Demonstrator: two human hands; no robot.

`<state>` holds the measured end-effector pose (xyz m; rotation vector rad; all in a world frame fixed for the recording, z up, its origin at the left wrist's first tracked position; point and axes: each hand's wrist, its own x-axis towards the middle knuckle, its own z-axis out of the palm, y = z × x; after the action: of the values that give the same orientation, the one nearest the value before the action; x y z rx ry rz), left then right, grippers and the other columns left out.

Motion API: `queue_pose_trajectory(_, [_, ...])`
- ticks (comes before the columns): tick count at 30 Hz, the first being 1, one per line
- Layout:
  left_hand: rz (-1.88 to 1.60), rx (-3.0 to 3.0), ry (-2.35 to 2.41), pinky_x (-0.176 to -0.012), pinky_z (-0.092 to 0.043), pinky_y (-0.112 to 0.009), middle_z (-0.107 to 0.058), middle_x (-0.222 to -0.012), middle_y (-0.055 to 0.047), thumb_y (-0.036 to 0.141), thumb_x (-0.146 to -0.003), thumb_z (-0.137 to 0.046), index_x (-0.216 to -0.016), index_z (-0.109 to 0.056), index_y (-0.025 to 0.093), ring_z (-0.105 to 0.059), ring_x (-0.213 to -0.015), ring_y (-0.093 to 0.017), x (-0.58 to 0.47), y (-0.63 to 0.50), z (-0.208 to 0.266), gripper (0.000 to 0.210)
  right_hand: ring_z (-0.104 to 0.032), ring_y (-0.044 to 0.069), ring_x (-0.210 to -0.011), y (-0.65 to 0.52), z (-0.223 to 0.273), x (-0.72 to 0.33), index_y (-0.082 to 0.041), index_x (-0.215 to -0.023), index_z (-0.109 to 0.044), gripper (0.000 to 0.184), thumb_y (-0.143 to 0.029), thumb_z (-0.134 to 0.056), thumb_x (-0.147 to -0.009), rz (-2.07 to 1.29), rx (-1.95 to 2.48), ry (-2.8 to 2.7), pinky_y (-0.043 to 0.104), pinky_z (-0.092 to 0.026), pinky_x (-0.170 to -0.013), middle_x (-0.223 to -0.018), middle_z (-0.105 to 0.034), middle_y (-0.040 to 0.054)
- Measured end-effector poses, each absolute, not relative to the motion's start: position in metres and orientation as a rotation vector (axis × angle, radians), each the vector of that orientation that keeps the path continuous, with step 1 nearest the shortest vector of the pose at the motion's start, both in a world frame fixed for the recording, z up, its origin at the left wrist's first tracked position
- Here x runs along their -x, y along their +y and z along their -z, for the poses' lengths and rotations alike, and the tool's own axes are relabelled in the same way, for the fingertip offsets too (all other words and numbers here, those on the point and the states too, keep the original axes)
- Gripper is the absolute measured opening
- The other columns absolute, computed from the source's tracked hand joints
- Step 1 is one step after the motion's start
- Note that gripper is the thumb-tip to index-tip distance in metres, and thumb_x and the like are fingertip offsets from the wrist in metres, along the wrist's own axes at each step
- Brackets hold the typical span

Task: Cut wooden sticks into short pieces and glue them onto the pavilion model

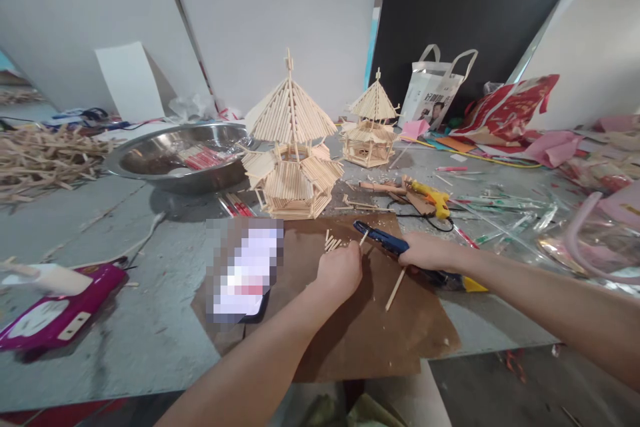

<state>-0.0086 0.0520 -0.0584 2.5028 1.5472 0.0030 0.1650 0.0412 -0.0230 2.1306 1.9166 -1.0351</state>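
Note:
My left hand [340, 272] is closed around a thin wooden stick [365, 237], whose end sticks up past the fingers. My right hand [427, 251] grips a dark blue cutting tool [383, 237]; its head lies at the stick's tip, though I cannot tell whether the blades touch it. Several short cut stick pieces [331, 242] lie just beyond my left hand on a brown sheet [360, 347]. A longer stick [395, 290] rests on that sheet below my right hand. A black and yellow object [470, 284] shows beside my right wrist, partly hidden.
Two stick-built pavilion models [295, 173], [370, 127] stand ahead. A phone [245, 273] lies left on the sheet. Further left are a steel basin [135, 163], a magenta device [100, 300] and a stick pile [45, 160]. A yellow glue gun [433, 199] and plastic scraps lie right.

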Motion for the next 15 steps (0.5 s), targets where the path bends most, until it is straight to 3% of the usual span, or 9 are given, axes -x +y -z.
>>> queue_pose_trajectory(6, [-0.065,-2.507,1.541,-0.063,-0.044,-0.035,-0.063,-0.077,-0.012,0.025,-0.084,-0.021,-0.096,-0.047,0.016,-0.061,-0.075,-0.023,0.008,0.052,0.06,0.03,-0.053,0.014,-0.044,0.052,0.039,-0.168,-0.016,-0.064,-0.055,0.046,-0.06,-0.039,-0.068,1.096,-2.126,1.958,0.023,-0.039,-0.044,-0.057,-0.06,0.0059])
queue_pose_trajectory(15, [-0.062,-2.49,1.54,-0.064,-0.044,-0.035,-0.063,-0.079,-0.013,0.023,-0.083,-0.023,-0.103,-0.048,0.017,-0.06,-0.077,-0.023,0.008,0.054,0.062,0.033,-0.05,0.013,-0.039,0.057,0.041,-0.164,-0.017,-0.057,-0.054,0.047,-0.059,-0.037,-0.071,0.971,-2.085,1.992,0.024,-0.038,-0.044,-0.051,-0.059,0.0062])
